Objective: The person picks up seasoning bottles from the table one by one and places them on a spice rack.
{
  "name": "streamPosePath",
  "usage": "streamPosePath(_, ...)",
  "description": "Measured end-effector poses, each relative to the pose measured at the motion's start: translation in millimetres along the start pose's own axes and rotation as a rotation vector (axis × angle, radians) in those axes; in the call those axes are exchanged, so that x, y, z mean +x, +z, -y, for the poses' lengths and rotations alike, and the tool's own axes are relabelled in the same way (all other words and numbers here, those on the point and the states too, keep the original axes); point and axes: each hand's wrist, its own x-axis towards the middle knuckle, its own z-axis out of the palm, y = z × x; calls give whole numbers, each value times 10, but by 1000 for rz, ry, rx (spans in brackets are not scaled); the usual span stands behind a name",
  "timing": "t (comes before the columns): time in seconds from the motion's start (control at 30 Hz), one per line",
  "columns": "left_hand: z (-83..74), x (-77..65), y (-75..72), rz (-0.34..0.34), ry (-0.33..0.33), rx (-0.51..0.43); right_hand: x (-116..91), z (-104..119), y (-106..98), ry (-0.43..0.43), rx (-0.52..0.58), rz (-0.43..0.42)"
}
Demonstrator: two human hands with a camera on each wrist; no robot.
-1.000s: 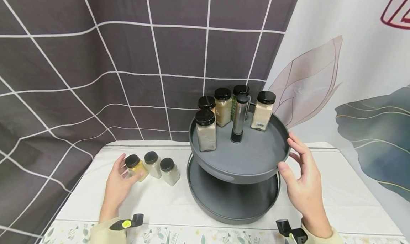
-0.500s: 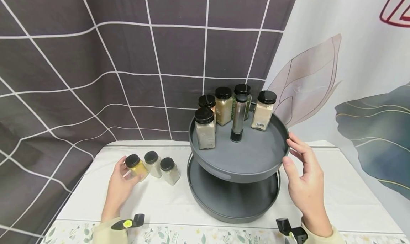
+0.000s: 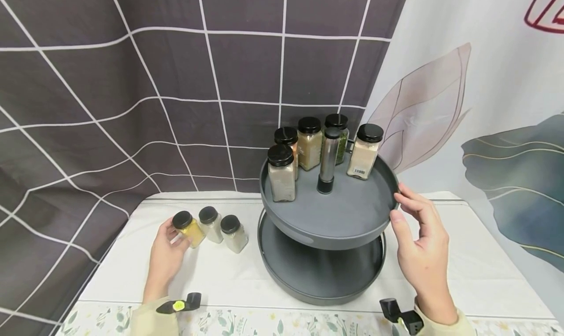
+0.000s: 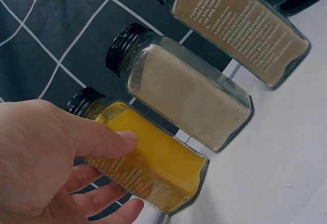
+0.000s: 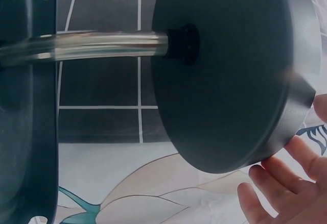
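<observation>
My left hand holds the jar of yellow powder, thumb across its near face and fingers on its far side. The black-lidded jar stands upright on the white tabletop. Two jars of paler powder, a cream one and a tan one, stand beside it. My right hand touches the right rim of the upper tray of a dark grey two-tier turntable, fingertips and thumb at its outer edge. Several black-lidded jars, including a grey-beige one and a cream one, stand on that tray.
A metal post rises through the upper tray. The lower tray sits beneath it on the table. A dark curtain with white grid lines and a white leaf-print curtain hang behind.
The upper tray has turned slightly clockwise seen from above: its left jar shifted back, the rear jars rightward. My left fingers have settled around the yellow jar, which stays in place.
</observation>
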Motion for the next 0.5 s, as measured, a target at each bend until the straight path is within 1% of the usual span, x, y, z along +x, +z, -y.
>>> streamPosePath(0.2, -15, -12, 4, -10, -16, 22, 12, 12, 6, 12, -17, -12)
streamPosePath(0.5, 7, -1, 24, -77, -17, 68, 18, 30, 6, 11, -32, -18)
